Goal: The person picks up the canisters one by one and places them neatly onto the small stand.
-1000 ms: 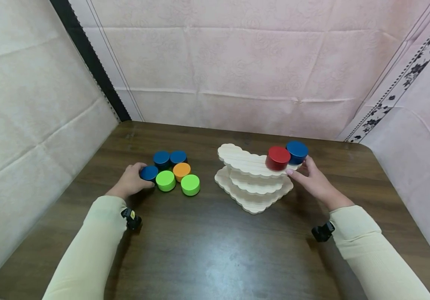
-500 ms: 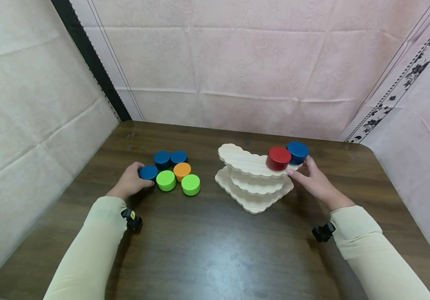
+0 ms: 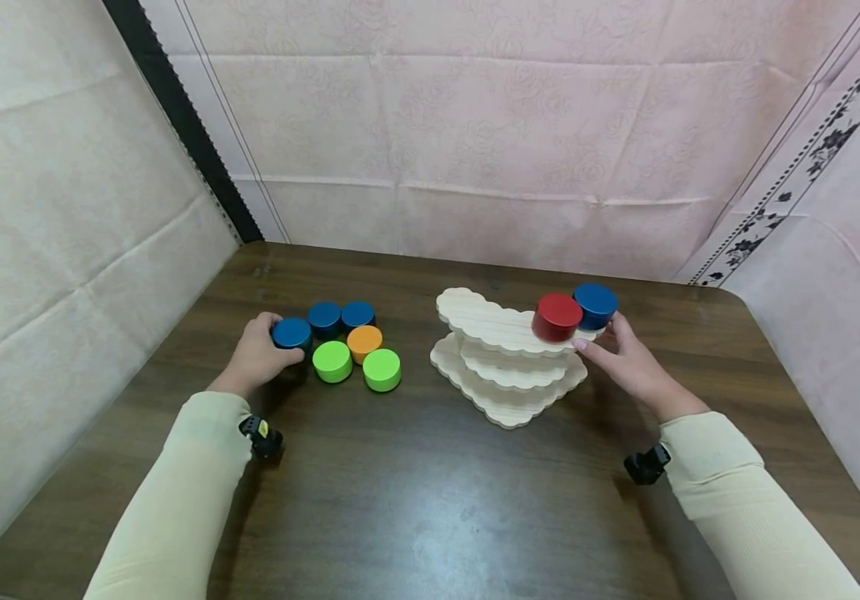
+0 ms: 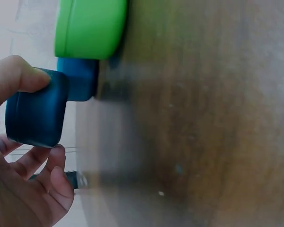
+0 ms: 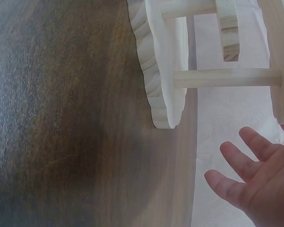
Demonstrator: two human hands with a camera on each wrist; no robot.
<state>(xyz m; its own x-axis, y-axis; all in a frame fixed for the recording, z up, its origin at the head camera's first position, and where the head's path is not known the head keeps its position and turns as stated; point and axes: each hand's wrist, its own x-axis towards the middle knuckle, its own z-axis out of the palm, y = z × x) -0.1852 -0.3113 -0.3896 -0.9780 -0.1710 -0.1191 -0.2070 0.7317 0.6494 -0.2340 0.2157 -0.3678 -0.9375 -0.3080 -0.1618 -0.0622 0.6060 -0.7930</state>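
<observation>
My left hand (image 3: 256, 354) pinches a blue round block (image 3: 292, 333) between thumb and fingers. In the left wrist view the held block (image 4: 37, 111) hangs over the table, tilted, with the fingertips beneath it. On the right stands a pale wooden tiered stand (image 3: 486, 321) with scalloped edges and round posts. Its top tier bears a red round block (image 3: 557, 317) and a blue round block (image 3: 595, 305) side by side. My right hand (image 3: 636, 367) grips that tier's right corner with thumb and index finger; the other fingers are spread below it in the right wrist view.
Right of my left hand stand two blue blocks (image 3: 324, 320), an orange block (image 3: 364, 342) and two green blocks (image 3: 332, 362), close together on the brown table (image 3: 430, 500). Pale cloth (image 3: 475, 150) hangs behind and at both sides.
My left hand has drawn its blue block slightly left and up, away from the group of blocks. The right hand, the stand and the blocks on it have stayed put.
</observation>
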